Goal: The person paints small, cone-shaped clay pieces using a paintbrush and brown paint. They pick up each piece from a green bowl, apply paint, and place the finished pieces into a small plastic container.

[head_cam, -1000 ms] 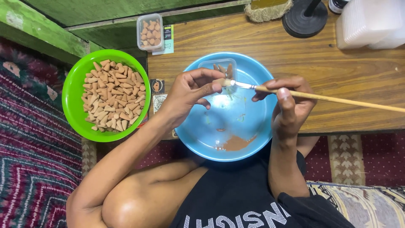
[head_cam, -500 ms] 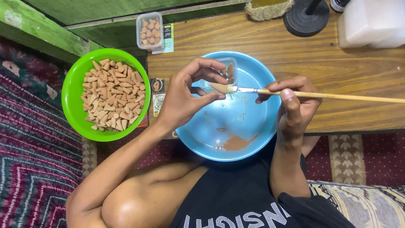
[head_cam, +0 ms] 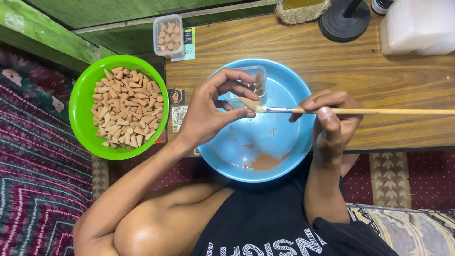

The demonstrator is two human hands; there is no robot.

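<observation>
You get a bright, evenly lit view with saturated colours. Soft light falls from above, leaving only faint shadows under your hands on the round blue plastic basin (head_cam: 279, 156), whose wet floor shows a mild sheen. The frosted white plastic containers (head_cam: 417, 26) at upper right nearly wash out. Focus holds across the centre; the frame's edges bend slightly and soften.

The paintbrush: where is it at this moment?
In the head view the paintbrush lies level above the blue bowl, gripped by the right hand, its bristles touching the small brown cone pinched in the left hand.
</observation>
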